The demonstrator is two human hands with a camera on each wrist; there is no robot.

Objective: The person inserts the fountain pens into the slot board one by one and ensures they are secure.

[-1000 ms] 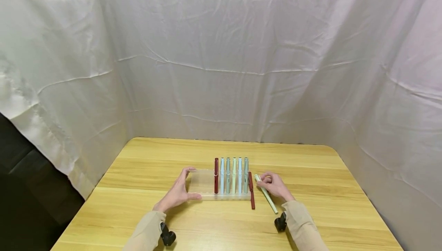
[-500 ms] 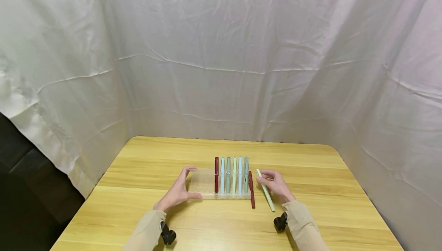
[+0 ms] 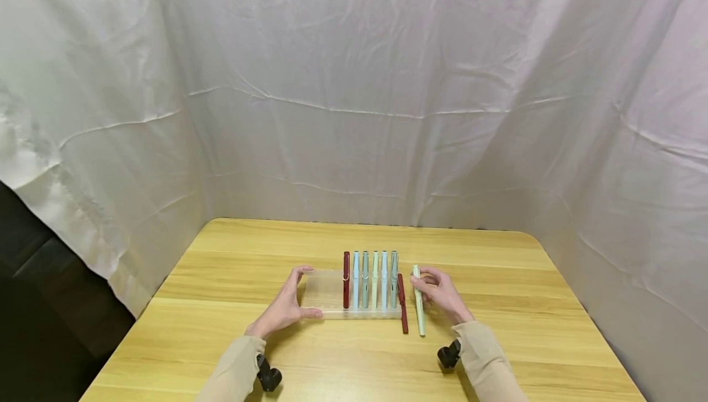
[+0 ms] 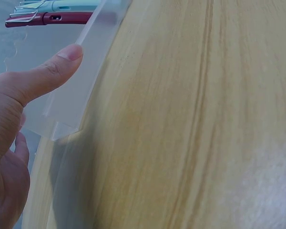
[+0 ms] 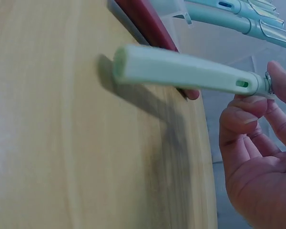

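Note:
A clear plastic pen rack (image 3: 323, 291) bears a row of pens at its right part: a dark red pen (image 3: 346, 285) at the row's left end, then light blue, grey-green and pale green ones. My left hand (image 3: 283, 311) grips the rack's left end, thumb (image 4: 55, 69) over the front ledge and fingers round the back. With thumb and fingertips my right hand (image 3: 442, 296) pinches a pale green pen (image 5: 181, 70) near its middle, right of the rack. Its barrel points toward me, and a shadow falls on the wood below it. Between rack and held pen lies a second dark red pen (image 3: 403, 310).
Everything stands on a wood-grain table (image 3: 354, 365) with rounded far corners. Pale grey curtains (image 3: 354, 113) hang behind it and at both sides. A black camera (image 3: 269, 377) sits at the left wrist and another camera (image 3: 448, 354) at the right.
The pale green pen has swung from slanted to nearly upright in the head view, and shifted slightly left toward the loose red pen. The left hand and rack stay put.

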